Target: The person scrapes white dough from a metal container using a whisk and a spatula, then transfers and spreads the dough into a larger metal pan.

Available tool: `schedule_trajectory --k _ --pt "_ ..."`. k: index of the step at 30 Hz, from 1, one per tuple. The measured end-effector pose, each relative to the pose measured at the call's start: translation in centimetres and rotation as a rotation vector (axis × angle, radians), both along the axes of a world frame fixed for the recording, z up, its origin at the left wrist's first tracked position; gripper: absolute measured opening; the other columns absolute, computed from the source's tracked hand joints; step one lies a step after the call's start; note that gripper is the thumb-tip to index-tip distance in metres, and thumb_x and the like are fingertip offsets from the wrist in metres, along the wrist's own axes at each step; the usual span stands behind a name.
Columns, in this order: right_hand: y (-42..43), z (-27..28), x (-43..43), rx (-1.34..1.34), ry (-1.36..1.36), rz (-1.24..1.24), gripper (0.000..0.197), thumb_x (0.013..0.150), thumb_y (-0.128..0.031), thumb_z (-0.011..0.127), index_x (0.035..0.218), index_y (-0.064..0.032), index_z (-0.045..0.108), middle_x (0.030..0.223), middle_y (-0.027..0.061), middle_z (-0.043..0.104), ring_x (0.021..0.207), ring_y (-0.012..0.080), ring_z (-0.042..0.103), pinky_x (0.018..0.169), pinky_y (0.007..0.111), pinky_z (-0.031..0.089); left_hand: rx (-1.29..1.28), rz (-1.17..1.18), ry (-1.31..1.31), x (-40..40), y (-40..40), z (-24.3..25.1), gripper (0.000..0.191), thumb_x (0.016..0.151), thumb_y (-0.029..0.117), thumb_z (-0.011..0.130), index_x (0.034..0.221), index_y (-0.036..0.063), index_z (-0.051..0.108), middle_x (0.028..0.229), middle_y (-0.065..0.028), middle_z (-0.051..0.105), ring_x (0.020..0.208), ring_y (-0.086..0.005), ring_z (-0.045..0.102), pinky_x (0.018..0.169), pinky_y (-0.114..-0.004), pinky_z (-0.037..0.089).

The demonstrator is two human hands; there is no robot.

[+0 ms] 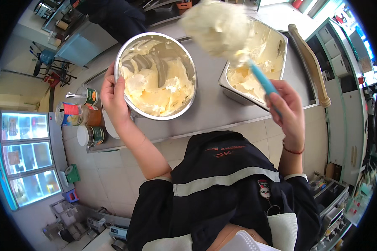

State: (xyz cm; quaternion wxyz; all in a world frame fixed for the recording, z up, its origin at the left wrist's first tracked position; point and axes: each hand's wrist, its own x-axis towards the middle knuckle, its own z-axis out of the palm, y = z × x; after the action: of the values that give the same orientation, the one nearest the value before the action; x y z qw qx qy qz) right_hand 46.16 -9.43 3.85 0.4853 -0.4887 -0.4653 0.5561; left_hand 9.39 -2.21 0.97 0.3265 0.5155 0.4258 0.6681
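Observation:
My left hand [114,97] grips the rim and side of a round metal mixing bowl [195,91], which is tilted and holds pale yellow cream [147,91]. In my right hand [286,109] is the blue handle of a spatula [264,78]. A large blurred lump of the same cream [220,28] covers the spatula's head, raised between the bowl and a rectangular metal container [284,59]. More cream coats the container's walls and lies inside it, below and beside the spatula.
Jars and a can [69,114] stand at the table's left end. A wooden rolling pin [311,62] lies along the right end of the metal table [207,116]. Beyond the table a person in dark clothing [119,18] is partly visible. A lit display fridge [28,157] is at far left.

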Motion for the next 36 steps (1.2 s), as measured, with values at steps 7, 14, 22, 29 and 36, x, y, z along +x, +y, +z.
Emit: schedule_trajectory --k 7,14,22,29,36 --pt "-2.7 -1.7 3.3 0.142 -0.846 -0.386 0.028 0.083 -0.002 0.056 0.110 -0.0035 0.057 0.082 0.0058 0.058 0.065 0.0142 0.054 0.060 0.029 0.044 -0.045 -0.034 0.041 0.8 1.3 -0.3 0.009 0.084 0.005 0.052 0.078 -0.0011 0.053 0.131 -0.0193 0.046 0.110 -0.0179 0.050 0.095 -0.030 0.037" --pt "-5.8 -1.4 0.2 0.288 -1.285 -0.054 0.036 0.074 0.002 0.057 0.110 -0.0050 0.056 0.089 0.0115 0.049 0.073 0.0277 0.056 0.061 0.036 0.046 -0.091 -0.087 0.098 0.7 1.5 0.2 0.009 0.084 0.006 0.053 0.080 -0.0024 0.053 0.131 -0.0191 0.046 0.106 -0.0158 0.052 0.091 -0.029 0.040" --pt "-7.2 2.7 0.4 0.236 -1.155 0.138 0.037 0.074 -0.002 0.060 0.111 -0.0040 0.056 0.082 0.0106 0.049 0.059 0.0303 0.054 0.054 0.039 0.045 -0.077 -0.143 0.181 1.2 1.9 0.2 0.009 0.083 0.005 0.054 0.076 -0.0003 0.051 0.131 -0.0194 0.046 0.108 -0.0170 0.050 0.094 -0.031 0.036" --pt "-7.1 7.7 4.0 0.194 -0.918 0.211 0.034 0.070 0.004 0.057 0.104 0.0011 0.061 0.070 0.0131 0.052 0.055 0.0246 0.052 0.051 0.030 0.039 -0.099 -0.160 0.192 0.5 1.1 0.6 0.009 0.082 0.005 0.055 0.075 0.0006 0.051 0.130 -0.0206 0.047 0.110 -0.0185 0.048 0.096 -0.032 0.034" --pt "-4.2 2.8 -0.7 0.431 -0.775 0.266 0.039 0.075 0.003 0.055 0.114 -0.0021 0.053 0.082 0.0134 0.055 0.066 0.0293 0.056 0.058 0.037 0.044 0.000 -0.211 0.246 1.0 0.2 0.0 0.011 0.081 0.006 0.056 0.074 0.0013 0.049 0.131 -0.0214 0.045 0.111 -0.0197 0.048 0.096 -0.032 0.033"
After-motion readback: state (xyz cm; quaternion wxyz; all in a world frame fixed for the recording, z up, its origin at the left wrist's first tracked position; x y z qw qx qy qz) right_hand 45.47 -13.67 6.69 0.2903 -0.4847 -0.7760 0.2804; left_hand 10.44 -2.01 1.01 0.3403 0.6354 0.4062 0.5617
